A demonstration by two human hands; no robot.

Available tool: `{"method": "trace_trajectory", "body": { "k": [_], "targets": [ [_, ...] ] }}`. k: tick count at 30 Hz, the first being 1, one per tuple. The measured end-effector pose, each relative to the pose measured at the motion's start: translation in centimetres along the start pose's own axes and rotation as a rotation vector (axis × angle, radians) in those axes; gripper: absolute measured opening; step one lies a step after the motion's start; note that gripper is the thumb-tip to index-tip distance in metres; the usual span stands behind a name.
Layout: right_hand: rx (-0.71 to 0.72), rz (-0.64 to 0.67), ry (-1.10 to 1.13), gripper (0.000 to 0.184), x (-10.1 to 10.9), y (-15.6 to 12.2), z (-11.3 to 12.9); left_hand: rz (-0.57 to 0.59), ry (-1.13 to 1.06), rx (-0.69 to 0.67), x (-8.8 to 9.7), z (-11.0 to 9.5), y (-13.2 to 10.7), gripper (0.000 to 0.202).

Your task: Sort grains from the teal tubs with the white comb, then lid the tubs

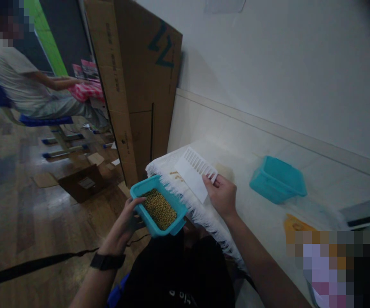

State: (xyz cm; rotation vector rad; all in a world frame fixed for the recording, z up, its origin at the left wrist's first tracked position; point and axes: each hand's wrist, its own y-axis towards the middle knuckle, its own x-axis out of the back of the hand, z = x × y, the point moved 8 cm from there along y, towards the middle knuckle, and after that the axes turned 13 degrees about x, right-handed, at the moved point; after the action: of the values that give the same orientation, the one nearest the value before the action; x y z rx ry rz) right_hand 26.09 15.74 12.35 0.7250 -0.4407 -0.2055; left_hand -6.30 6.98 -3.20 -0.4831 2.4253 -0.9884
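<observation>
My left hand (130, 218) grips the near-left side of a teal plastic container (180, 209), thumb over its rim. Greenish-yellow beans (160, 209) lie in the container, which is held just off the table's fringed edge. In my right hand (221, 192) is a flat white plastic piece with a row of slots (191, 175), pinched by its right corner. It is low over the white cloth (159, 162), whether touching I cannot tell. A few loose beans (176, 175) lie on the cloth to its left.
A second teal container (279, 179) stands on the table to the right, with an orange item (298, 224) and a grey device (369, 214) beyond. A tall cardboard box (149, 85) rises behind the table's left end. At far left a person (21, 81) sits on a blue chair.
</observation>
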Motion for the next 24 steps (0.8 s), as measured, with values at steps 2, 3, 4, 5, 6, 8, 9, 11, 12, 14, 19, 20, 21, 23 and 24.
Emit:
{"method": "trace_trajectory", "body": {
  "k": [2,3,4,5,6,8,9,11,12,14,19,20,21,23,24],
  "targets": [
    [0.035,0.036,-0.022,0.036,-0.4,-0.2,0.6,-0.007,0.012,0.017,0.2,-0.5,0.5,0.078],
    [0.052,0.049,-0.034,0.036,-0.6,-0.3,0.8,-0.008,0.020,0.027,0.3,-0.7,0.7,0.077],
    [0.067,0.058,-0.050,0.035,-0.8,-0.5,1.0,-0.003,0.029,0.034,0.3,-1.0,0.9,0.076],
    [0.081,0.063,-0.070,0.035,-1.0,-0.6,1.1,0.003,0.036,0.039,0.3,-1.2,1.0,0.076],
    [0.092,0.064,-0.091,0.036,-1.2,-0.7,1.2,0.012,0.040,0.041,0.3,-1.4,1.2,0.075],
    [0.104,0.065,-0.123,0.036,-1.4,-0.9,1.2,0.028,0.044,0.042,0.2,-1.7,1.5,0.075],
    [0.107,0.067,-0.134,0.036,-1.5,-0.9,1.1,0.032,0.045,0.042,0.3,-1.9,1.7,0.075],
    [0.107,0.069,-0.150,0.035,-1.7,-1.0,1.0,0.034,0.053,0.047,0.3,-2.2,1.9,0.075],
    [0.105,0.070,-0.155,0.035,-1.7,-1.0,1.0,0.036,0.059,0.050,0.4,-2.3,2.1,0.075],
    [0.097,0.072,-0.157,0.035,-1.7,-1.0,1.0,0.048,0.065,0.050,0.3,-2.6,2.3,0.075],
    [0.099,0.076,-0.154,0.036,-2.1,-1.1,1.1,0.070,0.072,0.051,0.3,-3.1,3.1,0.064],
    [0.102,0.079,-0.157,0.037,-2.2,-1.1,1.2,0.075,0.076,0.054,0.3,-3.2,3.2,0.062],
    [0.105,0.082,-0.163,0.037,-2.3,-1.1,1.2,0.079,0.081,0.058,0.3,-3.2,3.3,0.060],
    [0.108,0.088,-0.179,0.038,-2.5,-1.1,1.2,0.079,0.088,0.065,0.3,-3.2,3.5,0.056],
    [0.111,0.090,-0.187,0.038,-2.5,-1.1,1.3,0.078,0.089,0.067,0.3,-3.2,3.6,0.054]
  ]
}}
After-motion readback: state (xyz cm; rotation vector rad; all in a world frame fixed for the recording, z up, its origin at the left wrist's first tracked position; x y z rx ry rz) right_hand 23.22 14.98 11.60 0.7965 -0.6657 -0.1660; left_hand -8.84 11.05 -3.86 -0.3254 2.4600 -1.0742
